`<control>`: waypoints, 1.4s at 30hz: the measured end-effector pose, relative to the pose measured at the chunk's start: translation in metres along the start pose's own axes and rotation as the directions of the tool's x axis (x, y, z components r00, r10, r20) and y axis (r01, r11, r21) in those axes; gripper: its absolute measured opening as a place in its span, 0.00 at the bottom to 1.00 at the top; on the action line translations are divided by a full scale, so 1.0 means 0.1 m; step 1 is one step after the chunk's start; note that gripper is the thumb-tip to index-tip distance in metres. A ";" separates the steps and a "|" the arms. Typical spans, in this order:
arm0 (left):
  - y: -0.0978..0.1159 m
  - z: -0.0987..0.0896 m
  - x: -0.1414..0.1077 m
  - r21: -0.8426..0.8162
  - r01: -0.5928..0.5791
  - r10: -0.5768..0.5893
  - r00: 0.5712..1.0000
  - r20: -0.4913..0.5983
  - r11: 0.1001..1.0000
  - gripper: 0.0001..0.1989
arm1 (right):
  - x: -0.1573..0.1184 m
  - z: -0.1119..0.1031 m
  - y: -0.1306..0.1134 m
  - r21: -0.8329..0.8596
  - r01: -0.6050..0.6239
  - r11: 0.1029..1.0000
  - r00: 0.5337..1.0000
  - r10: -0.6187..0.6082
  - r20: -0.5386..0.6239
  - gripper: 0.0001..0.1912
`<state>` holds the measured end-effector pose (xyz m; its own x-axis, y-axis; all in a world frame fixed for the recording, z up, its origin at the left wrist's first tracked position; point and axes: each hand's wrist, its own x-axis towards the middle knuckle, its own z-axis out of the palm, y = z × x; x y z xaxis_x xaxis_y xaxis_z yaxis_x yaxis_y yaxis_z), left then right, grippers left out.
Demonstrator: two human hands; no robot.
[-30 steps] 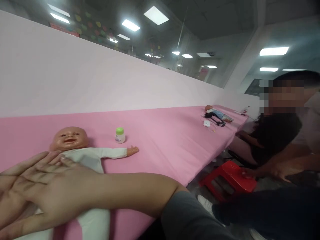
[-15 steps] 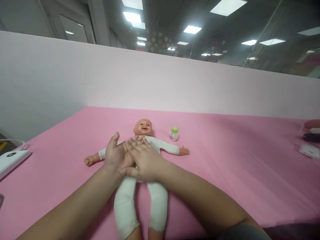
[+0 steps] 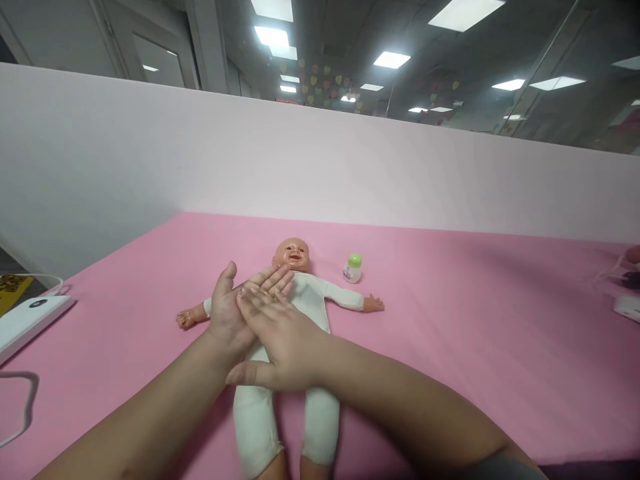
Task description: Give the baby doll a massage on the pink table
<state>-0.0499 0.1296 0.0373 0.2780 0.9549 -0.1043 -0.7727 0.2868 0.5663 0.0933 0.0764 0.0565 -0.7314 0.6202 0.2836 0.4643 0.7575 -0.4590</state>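
Note:
My left hand (image 3: 234,313) is open, palm up, with its fingers stretched toward the doll's head. Across its palm lies my right hand (image 3: 287,340), palm down and flat, its thumb spread toward me. Both hands are over the trunk of a baby doll (image 3: 311,293), hiding part of its body and one arm. The doll lies on its back in a white cloth suit, with arms out and legs toward me. Beyond its outstretched arm stands a small clear bottle with a green cap (image 3: 353,269), touched by neither hand.
A pink sheet (image 3: 450,320) covers the table, with a pale wall panel (image 3: 350,167) behind it. On the left lie a white device (image 3: 35,325) and a grey cable (image 3: 31,400). Several partly blurred items, one a white box (image 3: 627,308), sit at the right edge.
My right hand has slid back across the left palm toward the wrist, uncovering the left fingers and more of the doll's chest. The view has shifted slightly.

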 end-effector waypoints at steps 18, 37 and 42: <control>0.15 -0.07 0.05 0.008 -0.067 0.067 0.994 -0.081 0.998 0.41 | -0.02 0.03 -0.02 0.001 0.009 1.000 1.000 -0.010 0.020 0.54; 0.16 -0.07 0.02 0.005 -0.091 0.091 0.987 -0.132 0.996 0.37 | 0.01 0.06 0.12 -0.094 -0.079 0.992 0.997 0.078 -0.017 0.55; 0.14 -0.06 0.03 0.071 -0.065 0.074 0.989 -0.131 0.995 0.37 | 0.00 0.06 0.00 -0.054 -0.015 0.998 0.999 0.013 -0.037 0.54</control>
<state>-0.0633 0.1368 0.0397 0.1434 0.9752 -0.1683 -0.7465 0.2182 0.6286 0.0908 0.0755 0.0515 -0.7062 0.6372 0.3085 0.5016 0.7579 -0.4172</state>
